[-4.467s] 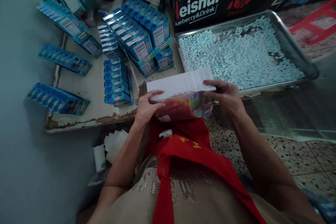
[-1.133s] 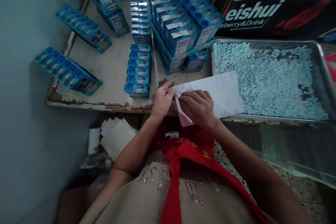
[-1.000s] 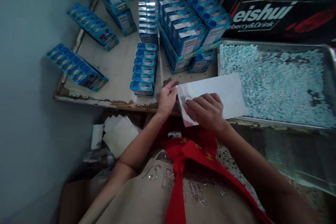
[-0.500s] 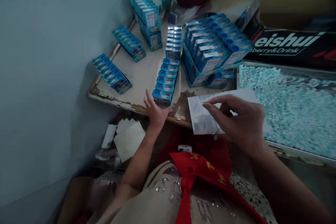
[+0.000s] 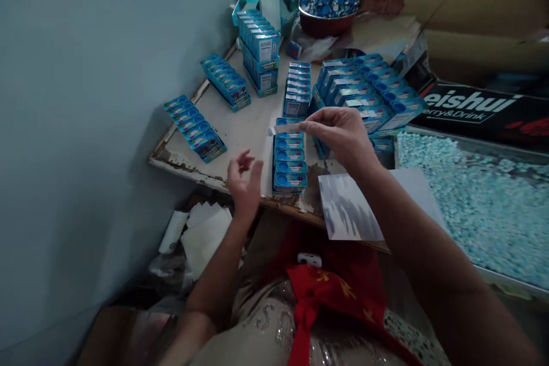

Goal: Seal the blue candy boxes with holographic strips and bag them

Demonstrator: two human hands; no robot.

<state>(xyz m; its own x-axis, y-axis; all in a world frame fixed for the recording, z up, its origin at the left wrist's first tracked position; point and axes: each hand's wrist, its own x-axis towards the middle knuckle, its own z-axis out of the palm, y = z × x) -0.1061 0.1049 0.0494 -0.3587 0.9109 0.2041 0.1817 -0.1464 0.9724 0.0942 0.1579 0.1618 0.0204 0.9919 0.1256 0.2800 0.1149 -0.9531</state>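
Left hand: fingers parted, loosely curled.
Thin strip: between the hands.
Box row: blue boxes just right of the left hand.
Bowl: beyond both hands, heaped with blue pieces.
Right hand: pinching the strip's end.
Tray: right of the hands, pale blue pieces inside.

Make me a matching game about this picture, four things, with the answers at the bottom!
1. bare right hand
2. bare left hand
3. round dark red bowl
4. rectangular grey metal tray

A. spread with small pale blue pieces
B. pinching a thin pale strip
C. raised, with nothing seen in it
D. filled with shiny darker blue pieces

Pairs: 1-B, 2-C, 3-D, 4-A
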